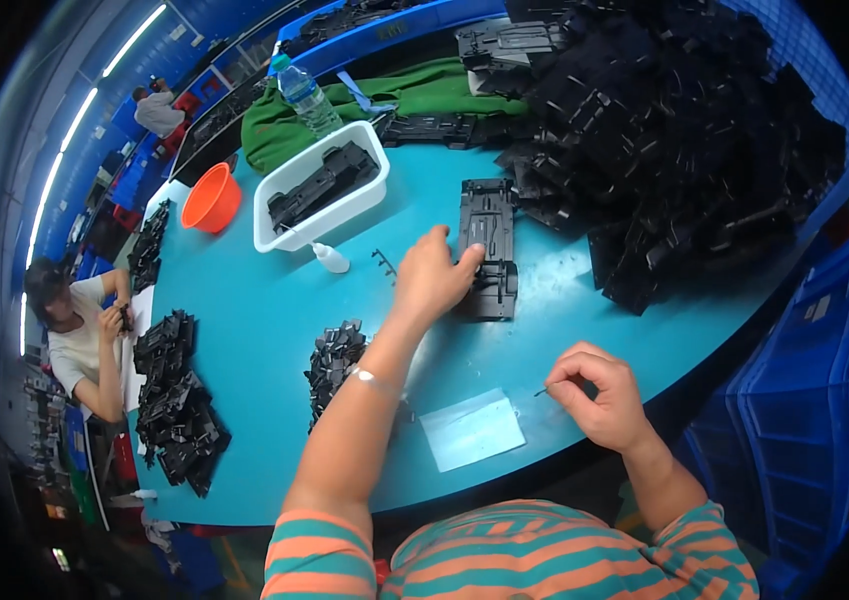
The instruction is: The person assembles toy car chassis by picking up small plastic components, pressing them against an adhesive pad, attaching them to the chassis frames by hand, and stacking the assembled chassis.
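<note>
A long black plastic chassis plate (492, 212) lies on the teal table in front of me. My left hand (432, 278) reaches over its left side, thumb tip over the plate's edge and index finger apart from the thumb. That hand's other fingers are partly hidden. Close by on the left is a thin black toothed strip (384, 263). Nearer the table's front edge, my right hand (599, 395) is closed in a pinch on a small thin dark piece (541, 393). To its left lies a clear plastic sheet or bag (474, 430).
Black plastic parts form a large pile (674, 130) at the right and smaller piles at left. A white tub (269, 235), orange bowl (210, 199), small white bottle (331, 259), water bottle (306, 98) and green cloth (269, 130) stand farther off. A co-worker (84, 335) sits left.
</note>
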The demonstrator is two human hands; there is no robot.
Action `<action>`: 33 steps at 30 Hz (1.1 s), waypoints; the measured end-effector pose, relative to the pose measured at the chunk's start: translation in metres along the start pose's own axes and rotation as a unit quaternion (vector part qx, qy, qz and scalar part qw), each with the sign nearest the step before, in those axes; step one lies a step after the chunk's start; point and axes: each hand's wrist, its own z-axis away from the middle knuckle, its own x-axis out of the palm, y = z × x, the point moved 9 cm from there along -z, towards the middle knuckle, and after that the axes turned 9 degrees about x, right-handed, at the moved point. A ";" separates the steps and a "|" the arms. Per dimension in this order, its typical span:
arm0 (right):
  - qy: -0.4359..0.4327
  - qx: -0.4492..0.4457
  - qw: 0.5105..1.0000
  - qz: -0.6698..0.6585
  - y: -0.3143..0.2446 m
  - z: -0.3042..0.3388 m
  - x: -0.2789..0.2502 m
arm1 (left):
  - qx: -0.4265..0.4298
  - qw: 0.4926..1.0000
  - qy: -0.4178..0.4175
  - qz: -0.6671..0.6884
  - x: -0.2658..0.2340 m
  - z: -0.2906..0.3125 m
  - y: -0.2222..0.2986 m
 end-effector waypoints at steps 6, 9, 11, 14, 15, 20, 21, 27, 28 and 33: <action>0.043 0.049 0.990 -0.124 0.016 0.003 -0.025 | -0.066 0.993 -0.057 0.080 0.023 -0.016 -0.012; 0.011 0.150 0.948 -0.280 0.031 0.001 -0.016 | -0.068 0.976 0.009 0.209 0.011 -0.007 -0.025; -0.020 0.196 0.904 -0.378 0.035 0.000 -0.003 | -0.061 0.948 0.055 0.308 -0.009 0.009 -0.027; -0.047 0.235 0.863 -0.445 0.043 0.001 0.012 | -0.039 0.883 0.037 0.467 -0.028 0.045 -0.023; -0.058 0.255 0.835 -0.484 0.047 0.004 0.020 | -0.032 0.858 0.034 0.512 -0.037 0.061 -0.012; -0.106 0.279 0.804 -0.514 0.045 0.011 0.056 | 0.004 0.721 0.065 0.690 -0.077 0.152 -0.029; -0.112 0.278 0.808 -0.507 0.045 0.011 0.061 | -0.010 0.675 0.106 0.730 -0.081 0.169 -0.035; -0.080 0.198 0.940 -0.266 0.028 0.009 0.066 | 0.095 0.420 0.102 0.897 -0.089 0.242 -0.089; -0.061 0.108 0.988 -0.088 0.008 0.007 0.062 | 0.106 0.413 0.124 0.896 -0.097 0.245 -0.079; -0.012 -0.063 0.971 0.229 -0.012 0.005 0.071 | 0.146 0.390 0.074 0.906 -0.105 0.227 -0.059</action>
